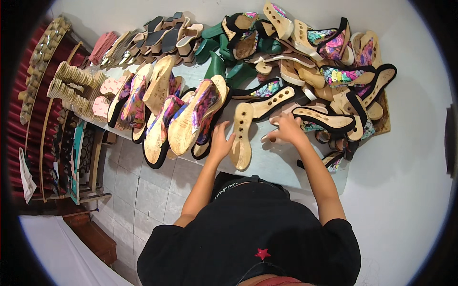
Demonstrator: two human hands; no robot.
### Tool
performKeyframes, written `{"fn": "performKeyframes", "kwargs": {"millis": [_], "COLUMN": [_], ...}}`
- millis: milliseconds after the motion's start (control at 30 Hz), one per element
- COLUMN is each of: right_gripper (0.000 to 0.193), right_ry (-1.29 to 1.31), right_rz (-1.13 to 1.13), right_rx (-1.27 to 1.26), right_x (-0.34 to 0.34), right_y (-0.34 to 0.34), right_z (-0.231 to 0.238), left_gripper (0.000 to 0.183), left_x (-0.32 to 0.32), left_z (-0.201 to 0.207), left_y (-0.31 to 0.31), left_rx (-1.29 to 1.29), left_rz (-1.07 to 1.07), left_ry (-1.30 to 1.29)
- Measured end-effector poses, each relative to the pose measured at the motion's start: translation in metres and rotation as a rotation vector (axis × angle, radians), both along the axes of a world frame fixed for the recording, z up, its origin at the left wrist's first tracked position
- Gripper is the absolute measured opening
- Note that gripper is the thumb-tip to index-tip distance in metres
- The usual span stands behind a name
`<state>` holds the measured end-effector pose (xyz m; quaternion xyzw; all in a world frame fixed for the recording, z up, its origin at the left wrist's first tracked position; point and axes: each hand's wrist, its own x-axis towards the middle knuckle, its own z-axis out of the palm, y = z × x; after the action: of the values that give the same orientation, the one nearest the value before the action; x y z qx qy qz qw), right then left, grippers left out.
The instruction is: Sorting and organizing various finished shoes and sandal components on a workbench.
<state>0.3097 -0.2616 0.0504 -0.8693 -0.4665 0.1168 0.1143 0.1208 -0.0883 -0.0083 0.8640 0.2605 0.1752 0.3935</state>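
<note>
A pale wooden shoe sole [242, 138] with a row of dark holes lies upright on the table between my hands. My left hand [222, 142] is just left of it, fingers stretched out and holding nothing; I cannot tell whether the fingertips touch the sole. On the other side my right hand [289, 129] has its thumb and fingers spread, with nothing between them. Its back is close to a black-edged sole with holes [324, 119]. Beyond both hands a second wooden sole [274, 103] lies at a slant, against a colourful patterned upper [268, 88].
Patterned wedge shoes [188, 121] stand left of my left hand. A heap of soles and uppers [334, 71] covers the table's right side. Green shoe lasts [217, 64], black sandals [162, 35] and stacked insoles [74, 90] sit farther back. The table's near edge [305, 183] runs by my body.
</note>
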Motion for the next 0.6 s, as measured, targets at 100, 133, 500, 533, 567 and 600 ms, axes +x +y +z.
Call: {"fn": "performKeyframes", "kwargs": {"millis": [100,133,500,533,567,600], "right_gripper": [0.041,0.042,0.029,0.026,0.024,0.026], "right_ry": [-0.044,-0.035,-0.327,-0.355,-0.384,-0.372], "right_rz": [0.025,0.037,0.222,0.216,0.208,0.219], "right_rx": [0.271,0.308,0.134,0.161,0.188,0.19], "right_x": [0.022,0.031,0.061,0.065,0.07,0.076], "right_y": [0.04,0.056,0.137,0.135,0.132,0.125], "right_z": [-0.002,-0.007,-0.062,-0.064,-0.065,-0.063], "left_gripper": [0.047,0.047,0.067,0.067,0.067,0.067], "left_x": [0.004,0.008,0.034,0.033,0.034,0.034], "left_z": [0.024,0.039,0.066,0.064,0.063,0.063], "left_y": [-0.003,-0.007,0.009,0.01,0.011,0.011], "left_rx": [0.268,0.166,0.29,0.295,0.292,0.296], "left_rz": [-0.013,-0.043,-0.124,-0.121,-0.123,-0.121], "left_ry": [-0.083,-0.054,0.268,0.235,0.234,0.243]}}
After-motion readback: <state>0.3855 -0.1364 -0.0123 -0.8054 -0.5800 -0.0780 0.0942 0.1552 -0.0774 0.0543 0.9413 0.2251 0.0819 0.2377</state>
